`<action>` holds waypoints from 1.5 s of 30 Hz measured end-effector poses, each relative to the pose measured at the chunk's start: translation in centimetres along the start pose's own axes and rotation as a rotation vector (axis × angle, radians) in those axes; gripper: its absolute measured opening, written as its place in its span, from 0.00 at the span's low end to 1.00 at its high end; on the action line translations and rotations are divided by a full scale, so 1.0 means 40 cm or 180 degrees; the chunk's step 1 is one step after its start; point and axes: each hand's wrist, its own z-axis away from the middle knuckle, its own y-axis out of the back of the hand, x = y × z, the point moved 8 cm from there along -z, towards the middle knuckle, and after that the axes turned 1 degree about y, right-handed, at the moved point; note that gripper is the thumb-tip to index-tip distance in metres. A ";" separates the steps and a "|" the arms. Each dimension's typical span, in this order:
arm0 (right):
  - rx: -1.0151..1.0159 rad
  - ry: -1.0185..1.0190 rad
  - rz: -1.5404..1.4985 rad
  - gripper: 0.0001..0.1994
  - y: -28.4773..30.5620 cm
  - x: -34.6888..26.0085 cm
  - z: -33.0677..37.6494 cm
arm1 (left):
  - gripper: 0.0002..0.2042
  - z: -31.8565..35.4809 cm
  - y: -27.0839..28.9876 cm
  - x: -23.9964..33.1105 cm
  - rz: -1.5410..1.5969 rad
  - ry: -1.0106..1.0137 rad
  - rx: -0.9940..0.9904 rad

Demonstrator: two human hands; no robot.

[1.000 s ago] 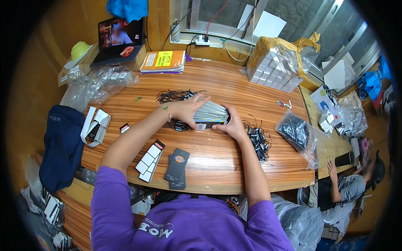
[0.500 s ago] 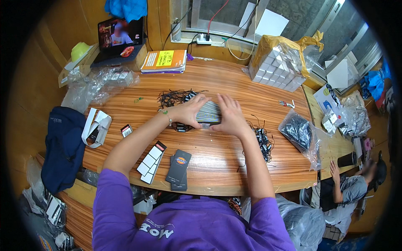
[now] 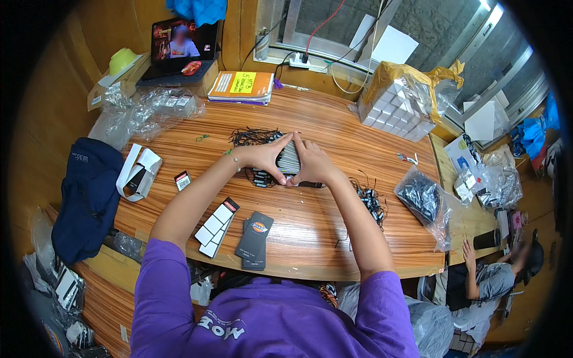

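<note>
**Both hands squaring a stack of tags at the table's middle**

The left hand and right hand close from either side on a stack of tags. The fingertips meet above it and the thumbs below, so the hands frame the stack. Pressing from both sides like this looks like a way to keep the tag edges flush. The stack stands on the wooden table, just in front of the person, where both arms reach it evenly.

Touching the far side of the hands lies a tangle of black strings, and more strings lie right of the right forearm, both within easy reach. Nearer the body sit dark tags and a strip of white-faced tags, set apart from the held stack. Farther right is a clear bag of dark pieces. At the far edge stand a wrapped block of white boxes and a notebook. Another person sits below the table's right end.
</note>
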 end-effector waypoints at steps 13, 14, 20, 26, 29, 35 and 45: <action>-0.0126 -0.0008 0.0096 0.59 -0.012 -0.020 -0.019 | 0.57 0.036 -0.054 -0.022 -0.0786 0.0177 0.0625; -0.0141 -0.0020 0.0135 0.58 -0.009 -0.021 -0.021 | 0.57 0.037 -0.046 -0.017 -0.0875 0.0178 0.0574; -0.0078 0.0061 0.0220 0.54 -0.011 -0.035 -0.031 | 0.51 0.073 0.024 -0.008 -0.0467 0.0196 0.1126; -0.0156 -0.0013 -0.0126 0.50 0.027 -0.013 -0.026 | 0.45 0.160 0.110 0.055 -0.0034 -0.0248 0.1971; -0.0235 -0.0049 0.0118 0.52 0.031 -0.013 -0.032 | 0.43 0.196 0.124 0.043 0.0209 -0.0277 0.2170; -0.0173 -0.0154 0.0371 0.57 0.003 -0.025 -0.037 | 0.38 0.206 0.114 0.040 0.0305 -0.0259 0.2306; -0.0351 0.1022 0.2026 0.53 0.232 -0.152 0.020 | 0.19 0.194 0.148 0.053 0.0978 -0.0554 0.2751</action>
